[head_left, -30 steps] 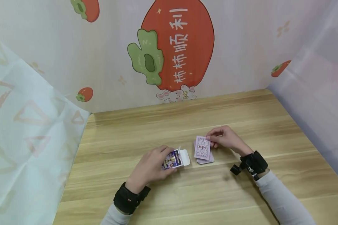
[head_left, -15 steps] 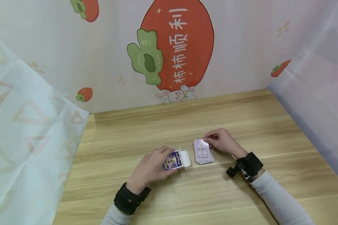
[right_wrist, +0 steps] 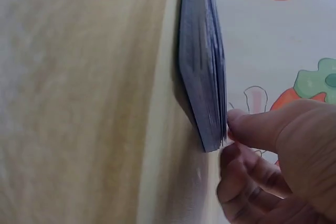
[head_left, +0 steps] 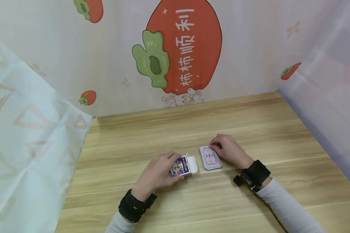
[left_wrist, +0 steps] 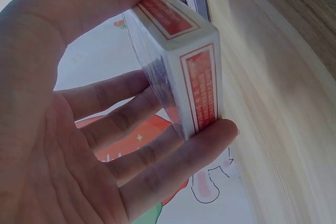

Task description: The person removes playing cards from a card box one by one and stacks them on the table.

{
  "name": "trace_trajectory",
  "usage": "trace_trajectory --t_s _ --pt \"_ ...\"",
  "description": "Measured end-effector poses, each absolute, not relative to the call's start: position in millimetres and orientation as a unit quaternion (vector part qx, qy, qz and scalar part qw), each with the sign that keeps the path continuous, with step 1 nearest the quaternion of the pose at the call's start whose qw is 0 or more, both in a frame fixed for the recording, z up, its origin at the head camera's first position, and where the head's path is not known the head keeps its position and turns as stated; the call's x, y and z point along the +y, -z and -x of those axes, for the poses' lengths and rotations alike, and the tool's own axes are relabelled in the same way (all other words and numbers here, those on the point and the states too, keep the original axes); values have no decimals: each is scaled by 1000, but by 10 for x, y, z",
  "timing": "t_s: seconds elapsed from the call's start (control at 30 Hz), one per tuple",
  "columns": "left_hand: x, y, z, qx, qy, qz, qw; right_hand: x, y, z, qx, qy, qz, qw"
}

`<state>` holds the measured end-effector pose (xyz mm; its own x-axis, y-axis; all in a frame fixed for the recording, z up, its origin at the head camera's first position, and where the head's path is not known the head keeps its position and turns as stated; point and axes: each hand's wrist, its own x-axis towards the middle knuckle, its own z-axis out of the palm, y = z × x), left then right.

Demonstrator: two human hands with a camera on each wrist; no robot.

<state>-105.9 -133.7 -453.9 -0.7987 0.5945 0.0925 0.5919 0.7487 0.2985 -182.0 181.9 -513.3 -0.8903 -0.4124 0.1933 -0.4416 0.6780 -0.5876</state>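
My left hand (head_left: pixel 156 171) grips a purple printed card box (head_left: pixel 179 166), thumb on one narrow side and fingers along the other. Its white flap (head_left: pixel 193 164) stands open toward the right. The left wrist view shows the box's red-and-white end (left_wrist: pixel 199 87). Just right of the box, a stack of playing cards (head_left: pixel 210 158) lies back side up on the table, edges nearly even. My right hand (head_left: pixel 231 150) pinches the top card at the stack's far right corner. In the right wrist view, the thumb lies over the top of the stack (right_wrist: pixel 202 66), with the other fingers curled at its edge.
Both hands work over a wood-grain table (head_left: pixel 134 132). A pale printed cloth (head_left: pixel 113 58) hangs behind its far edge, and further cloths flank it left and right. A black camera band sits on each wrist.
My right hand has brought a card down and left onto the stack, which now looks squarer. The left hand and the box have hardly moved.
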Motion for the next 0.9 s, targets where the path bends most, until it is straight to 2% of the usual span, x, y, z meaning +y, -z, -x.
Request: trace_trajectory --t_s 0.27,0.47,0.67,0.9 --pt "-1334 4547 1052 933 -156 -324 0 1729 5020 1708 -892 -387 -232 30" --pt "-1326 4551 1045 933 -153 -326 -7 1571 4824 1516 -841 -477 -253 -32" --pt "-1318 4554 1037 928 -159 -336 -18 1429 4794 1346 -800 -523 -278 -99" --pt "-1304 4552 1026 921 -168 -349 -34 1303 4862 1258 -784 -534 -292 -124"
